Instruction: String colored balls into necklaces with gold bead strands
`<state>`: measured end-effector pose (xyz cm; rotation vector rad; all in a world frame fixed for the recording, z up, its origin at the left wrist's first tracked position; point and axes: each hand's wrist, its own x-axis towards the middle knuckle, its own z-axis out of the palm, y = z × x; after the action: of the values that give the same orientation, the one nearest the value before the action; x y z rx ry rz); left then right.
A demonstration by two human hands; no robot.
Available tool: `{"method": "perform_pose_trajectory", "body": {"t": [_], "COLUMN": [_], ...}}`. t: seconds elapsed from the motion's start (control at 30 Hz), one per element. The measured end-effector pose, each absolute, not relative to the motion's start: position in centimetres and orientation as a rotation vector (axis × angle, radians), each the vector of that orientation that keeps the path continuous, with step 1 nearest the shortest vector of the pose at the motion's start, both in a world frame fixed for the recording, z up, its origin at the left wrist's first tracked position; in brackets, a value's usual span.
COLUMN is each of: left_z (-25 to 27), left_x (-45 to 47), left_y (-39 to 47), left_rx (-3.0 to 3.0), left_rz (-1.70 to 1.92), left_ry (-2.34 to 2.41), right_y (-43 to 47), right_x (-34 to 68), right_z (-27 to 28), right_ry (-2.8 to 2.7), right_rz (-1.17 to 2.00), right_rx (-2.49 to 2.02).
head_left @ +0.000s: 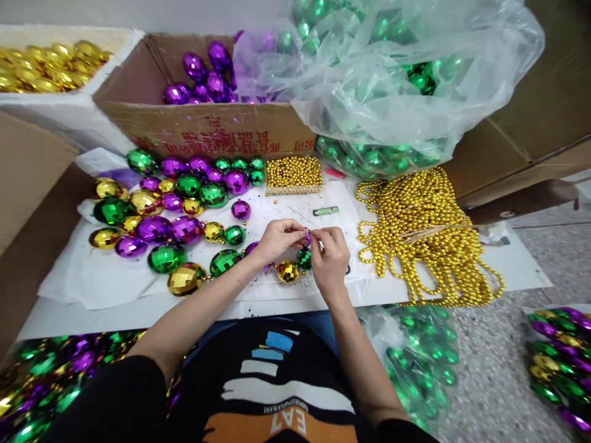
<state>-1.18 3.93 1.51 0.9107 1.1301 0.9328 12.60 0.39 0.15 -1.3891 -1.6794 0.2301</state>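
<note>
Head view, taking the two hands as the centre of a clock with twelve pointing away from the person: the left hand (282, 239) and right hand (330, 255) are close together, fingertips closed in a fine pinch at a small purple faceted bead (308, 235). It tops a strand; exactly which bit each finger grips is hidden. Such a close two-handed hold seems to suit parts this small, one hand steadying what the other works on.

Toward six to seven o'clock, just below the fingers, are a shiny green faceted ball (305, 258) and a gold faceted ball (287, 271), resting on the white plastic sheet (92, 283), which probably takes their weight off the pinch. Toward nine to ten, larger purple, green and gold faceted balls (184, 229) lie in curving rows, perhaps to keep their order readable.

At twelve, a shallow box (295, 190) keeps tiny round gold beads (294, 171) from rolling, within easy reach. A short green cylinder (325, 210), seemingly a lighter, lies near one o'clock. At three, long gold bead strings (422, 237) are tied around the middle, likely against tangling. A brown cardboard carton (207, 132) stands at eleven, its tall walls containing shiny purple balls (217, 85).
</note>
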Motion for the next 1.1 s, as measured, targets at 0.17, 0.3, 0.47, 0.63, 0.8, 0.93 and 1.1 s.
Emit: {"method": "perform_pose_trajectory", "body": {"t": [0.17,0.3,0.47,0.63,0.8,0.93,1.1], "left_z": [1.3,1.1,1.2,1.2,1.3,1.3,1.4], "left_x": [-0.9,-0.4,-0.3,-0.7,-0.5,-0.5,-0.7], "left_y": [3.8,3.5,3.3,3.1,3.2,3.3,3.2], "left_rx": [0.977,1.015,1.249,1.596,1.169,0.956,0.881], "left_rz": [0.969,0.973,0.969,0.997,0.937,0.95,0.96], "left_ry": [1.164,1.215,1.323,1.38,1.306,1.161,1.07], "right_y": [0.5,0.8,1.1,1.2,1.3,1.5,1.4], "right_x": [12.4,12.3,12.2,12.2,12.5,12.8,12.8], "right_z": [-0.1,-0.3,-0.2,-0.4,-0.5,-0.7,-0.8], "right_ry": [-1.722,-1.711,-1.715,-1.689,-1.409,-1.108,-0.929], "right_rz": [0.189,0.21,0.199,0.279,0.649,0.97,1.16], "right_rx": [-1.407,-1.46,-1.513,-1.534,-1.439,-1.356,-1.275]}}
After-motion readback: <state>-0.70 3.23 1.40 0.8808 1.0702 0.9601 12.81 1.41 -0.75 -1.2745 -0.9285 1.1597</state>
